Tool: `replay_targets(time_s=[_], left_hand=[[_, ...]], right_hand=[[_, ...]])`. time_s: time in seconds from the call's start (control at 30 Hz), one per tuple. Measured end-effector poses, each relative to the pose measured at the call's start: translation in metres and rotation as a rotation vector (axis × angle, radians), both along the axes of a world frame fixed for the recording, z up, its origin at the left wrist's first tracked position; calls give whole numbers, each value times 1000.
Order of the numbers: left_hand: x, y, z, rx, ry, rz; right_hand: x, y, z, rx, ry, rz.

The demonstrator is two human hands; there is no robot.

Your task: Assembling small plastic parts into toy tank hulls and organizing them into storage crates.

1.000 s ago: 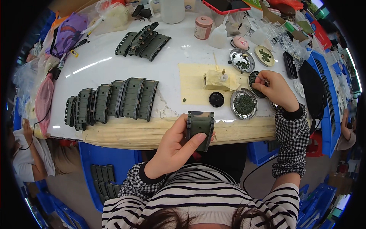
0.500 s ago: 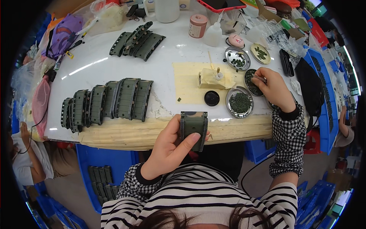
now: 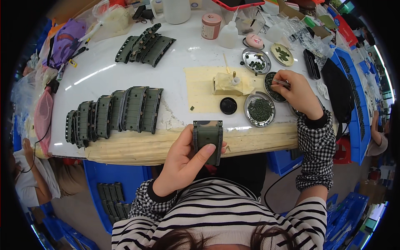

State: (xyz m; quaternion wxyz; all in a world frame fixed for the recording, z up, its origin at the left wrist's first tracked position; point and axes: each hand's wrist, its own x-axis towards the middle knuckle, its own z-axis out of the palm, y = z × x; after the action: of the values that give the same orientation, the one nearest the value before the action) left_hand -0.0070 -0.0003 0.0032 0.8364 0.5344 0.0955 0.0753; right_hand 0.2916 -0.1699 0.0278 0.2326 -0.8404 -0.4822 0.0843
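My left hand holds a dark green curved plastic part with toothed sides and a camouflage-patterned end, thumb across its face, over the table's front edge. At the right, my right hand pinches metal tweezers over a round dish of small dark green pieces; the tips are hard to make out. Close by stands another metal dish heaped with small green bits. Left of the dishes is a tape-wrapped block holding a small white bottle, with a black round lid in front.
Similar green parts stand in a row at the left, with more stacked behind. A metal dish and a cream lid hold small pieces. Farther back are a squeeze bottle and a pink tin. A blue bin is below.
The whole view has shifted slightly, so the table things sit a little further left. My right hand stays at the same dish with the tweezers; the left keeps its hold on the green part.
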Motion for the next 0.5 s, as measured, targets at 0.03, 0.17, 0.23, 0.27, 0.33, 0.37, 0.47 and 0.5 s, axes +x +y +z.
replay_targets(time_s=[0.03,0.17,0.23,0.27,0.33,0.37,0.47,0.5], left_hand=[[0,0,0,-1,-3,0],[-1,0,0,-16,6,8],[-1,0,-1,-24,5,13],[-1,0,-1,-23,2,13],[-1,0,-1,-22,-7,12],[-1,0,-1,-24,0,12],[-1,2,-2,-40,5,1],[-1,3,-3,-51,2,-2]], right_hand=[[1,0,0,-11,-23,9],[-1,1,4,-23,-137,75],[-4,1,7,-29,-197,108],[-7,1,9,-38,-223,117],[-10,1,10,-40,-250,125],[-11,1,9,-33,-249,126],[-8,-1,6,84,-247,148],[-6,-2,4,142,-243,162]])
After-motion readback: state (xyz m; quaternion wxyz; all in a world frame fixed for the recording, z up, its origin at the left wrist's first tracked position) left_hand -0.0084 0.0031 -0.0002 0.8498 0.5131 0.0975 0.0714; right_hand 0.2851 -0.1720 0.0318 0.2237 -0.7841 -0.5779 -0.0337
